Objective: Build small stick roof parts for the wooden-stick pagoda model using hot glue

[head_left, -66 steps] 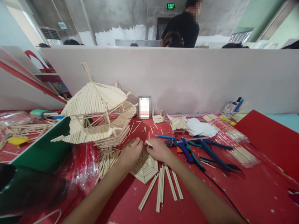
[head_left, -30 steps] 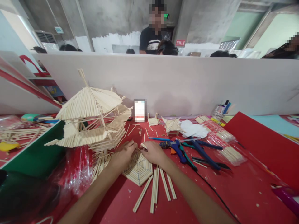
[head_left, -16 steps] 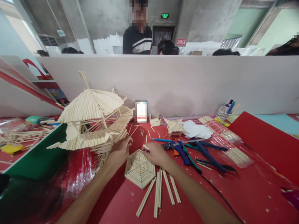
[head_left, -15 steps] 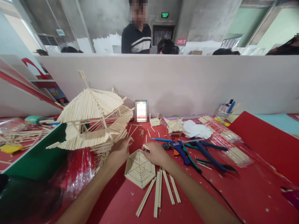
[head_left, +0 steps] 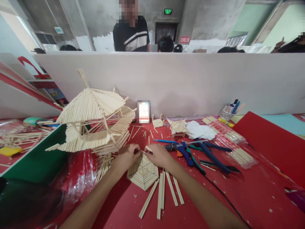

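Observation:
A hexagonal panel of wooden sticks [head_left: 143,175], laid in rings with dark lines between its corners, rests flat on the red table. My left hand [head_left: 128,155] is closed at the panel's upper left edge; its fingertips are curled and what they hold, if anything, is hidden. At the upper right edge my right hand [head_left: 157,155] pinches a wooden stick, of which a pale end shows by the fingers. Both hands nearly meet at the panel's top corner. Several paired sticks [head_left: 160,195] lie below and right of the panel.
A large stick pavilion [head_left: 88,121] stands at left beside a green board [head_left: 35,152]. A small stick pavilion [head_left: 178,127], a blue glue gun [head_left: 184,151], pliers [head_left: 214,157] and packed sticks [head_left: 238,149] lie at right. A white partition [head_left: 202,82] runs behind; a person stands beyond it.
My left hand has moved right and down onto the panel's top edge, its fingers closing in. My right hand has stayed almost in place. The person behind the partition has shifted left.

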### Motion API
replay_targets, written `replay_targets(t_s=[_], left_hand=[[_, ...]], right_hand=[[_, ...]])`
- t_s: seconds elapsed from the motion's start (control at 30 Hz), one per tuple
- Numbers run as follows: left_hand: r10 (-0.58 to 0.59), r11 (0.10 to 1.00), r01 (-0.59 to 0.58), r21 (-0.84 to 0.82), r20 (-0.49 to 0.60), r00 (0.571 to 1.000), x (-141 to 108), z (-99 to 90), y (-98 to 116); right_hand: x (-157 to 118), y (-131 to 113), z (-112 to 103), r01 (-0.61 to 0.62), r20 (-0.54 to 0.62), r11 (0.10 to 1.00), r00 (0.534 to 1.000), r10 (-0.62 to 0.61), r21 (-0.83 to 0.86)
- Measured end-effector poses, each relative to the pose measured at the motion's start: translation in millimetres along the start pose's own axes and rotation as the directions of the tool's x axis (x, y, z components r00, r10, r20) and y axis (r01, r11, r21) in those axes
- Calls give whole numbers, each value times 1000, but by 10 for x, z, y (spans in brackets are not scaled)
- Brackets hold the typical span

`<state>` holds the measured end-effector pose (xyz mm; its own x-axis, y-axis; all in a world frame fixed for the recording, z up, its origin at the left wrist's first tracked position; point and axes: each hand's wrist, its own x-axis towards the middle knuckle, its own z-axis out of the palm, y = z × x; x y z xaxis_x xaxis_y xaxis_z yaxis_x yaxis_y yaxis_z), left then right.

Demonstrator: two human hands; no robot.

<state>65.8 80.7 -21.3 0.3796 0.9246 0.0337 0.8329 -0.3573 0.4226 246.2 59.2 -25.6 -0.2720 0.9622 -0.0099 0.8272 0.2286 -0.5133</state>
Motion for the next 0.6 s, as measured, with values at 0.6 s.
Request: replay_targets(t_s=[0.6], left_hand=[[123, 992, -123, 40, 7, 992, -37, -2, 10]], right_hand=[[-4, 70, -117, 109, -88, 991, 991, -102, 78]])
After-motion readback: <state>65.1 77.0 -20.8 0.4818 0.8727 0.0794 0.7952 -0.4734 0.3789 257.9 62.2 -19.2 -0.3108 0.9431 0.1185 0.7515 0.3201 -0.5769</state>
